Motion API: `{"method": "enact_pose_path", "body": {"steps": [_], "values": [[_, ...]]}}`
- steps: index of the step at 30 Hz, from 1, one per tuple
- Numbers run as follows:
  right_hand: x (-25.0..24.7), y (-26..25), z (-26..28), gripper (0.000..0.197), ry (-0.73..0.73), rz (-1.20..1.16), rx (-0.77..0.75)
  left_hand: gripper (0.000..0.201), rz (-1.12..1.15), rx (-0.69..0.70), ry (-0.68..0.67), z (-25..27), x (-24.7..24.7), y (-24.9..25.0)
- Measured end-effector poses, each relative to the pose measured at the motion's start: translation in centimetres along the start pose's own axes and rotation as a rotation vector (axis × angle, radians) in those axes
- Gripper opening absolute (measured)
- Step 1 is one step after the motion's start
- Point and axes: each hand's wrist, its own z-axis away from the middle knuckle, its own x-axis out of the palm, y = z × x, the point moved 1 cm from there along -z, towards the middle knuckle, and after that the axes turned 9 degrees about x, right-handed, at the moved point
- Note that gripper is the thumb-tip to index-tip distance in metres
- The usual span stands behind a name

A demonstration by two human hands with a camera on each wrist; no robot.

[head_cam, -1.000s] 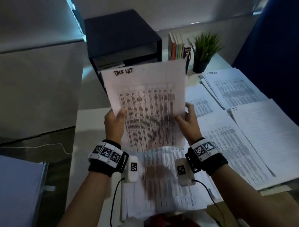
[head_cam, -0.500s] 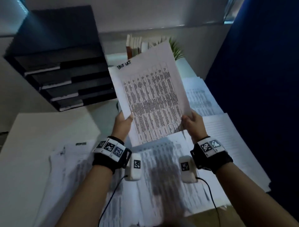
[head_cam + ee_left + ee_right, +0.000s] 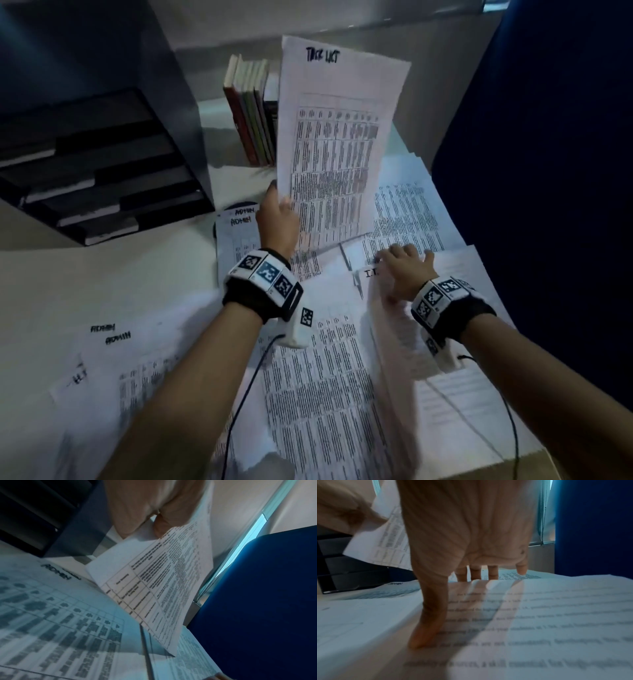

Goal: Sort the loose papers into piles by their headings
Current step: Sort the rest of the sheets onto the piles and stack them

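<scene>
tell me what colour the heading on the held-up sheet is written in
Black, handwritten on the white held-up sheet; clearest in the head view.

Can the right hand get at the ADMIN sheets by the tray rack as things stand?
Probably not directly. The right hand rests on the text sheet, and the left hand holding the raised task list sheet stands between it and the ADMIN sheets.
</scene>
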Motion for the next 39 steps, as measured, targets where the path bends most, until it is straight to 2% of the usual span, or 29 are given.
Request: {"method": "enact_pose_path", "body": {"steps": [5,8,11,14,16,18,21,23,27,31,34,39], "values": [[0.0,0.0,0.3,0.042,0.062,0.003,-0.074,0.037,0.072,-0.049,-0.075,-0.2,3.6,0.0],[0.7,0.5,1.5,0.051,0.12,-0.036,-0.1,0.039,0.06,-0.131,-0.164,0.3,6.0,-0.7],[2.0,0.6,2.7,0.045,0.289,-0.047,-0.119,0.038,-0.025,-0.215,-0.31,1.5,8.4,-1.5],[2.8,0.8,3.1,0.057,0.412,-0.065,-0.094,0.042,-0.121,-0.328,-0.416,2.6,10.1,-2.4],[3.4,0.8,3.0,0.066,0.401,-0.08,-0.065,0.048,-0.15,-0.401,-0.465,3.0,10.7,-3.1],[3.6,0.9,3.0,0.064,0.365,-0.126,-0.04,0.053,-0.225,-0.426,-0.495,3.1,10.8,-3.5],[3.9,1.0,2.8,0.067,0.142,-0.163,0.043,0.054,-0.271,-0.376,-0.525,3.1,10.3,-3.5],[4.3,0.9,2.8,0.061,0.056,-0.13,0.05,0.05,-0.244,-0.374,-0.492,2.9,9.3,-3.5],[3.6,0.9,2.9,0.057,-0.024,-0.107,0.057,0.045,-0.214,-0.329,-0.47,2.8,5.9,-4.0],[1.3,-1.0,3.4,0.053,0.005,-0.099,0.082,0.03,-0.167,-0.242,-0.389,3.0,0.8,-4.6],[-0.7,-4.9,4.4,0.05,0.076,-0.147,0.053,0.023,-0.131,-0.202,-0.353,3.2,-3.9,-5.2],[-2.6,-14.6,6.3,0.045,0.103,-0.265,-0.108,0.018,-0.149,-0.172,-0.285,4.1,-13.2,-7.0]]}}
